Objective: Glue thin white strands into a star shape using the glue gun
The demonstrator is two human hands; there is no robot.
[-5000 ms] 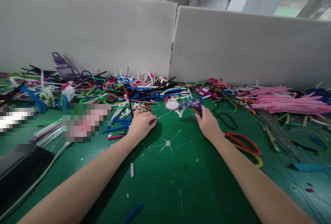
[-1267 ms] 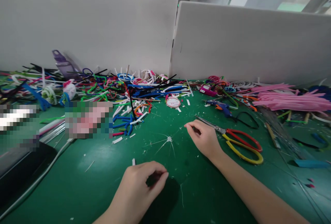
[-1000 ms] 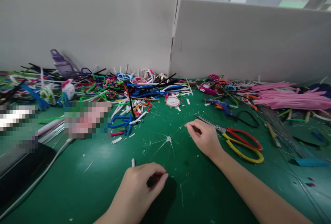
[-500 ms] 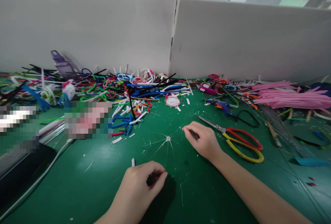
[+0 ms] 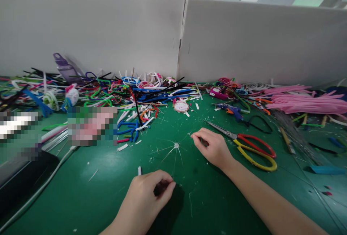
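Observation:
In the middle of the green table lies a small white blob [image 5: 176, 145] with several thin, clear strands fanning out from it like a star. My left hand [image 5: 153, 193], in front of it, is closed in a pinch at the end of the strand that runs towards me. Thumb and forefinger of my right hand [image 5: 213, 146] also press together, at the tip of a strand on the blob's right side. The fingertips cover both strand ends. Beside my right hand rest scissors [image 5: 231, 135] with one red and one yellow handle, blades parted slightly.
Behind stand a blue glue gun [image 5: 230, 111], a round white piece [image 5: 180, 106] and a heap of coloured pipe cleaners [image 5: 162, 94]. Pink stems [image 5: 306, 101] lie far right. A purple bottle [image 5: 66, 68] leans at the back left. A pale cable [image 5: 45, 184] crosses the left side.

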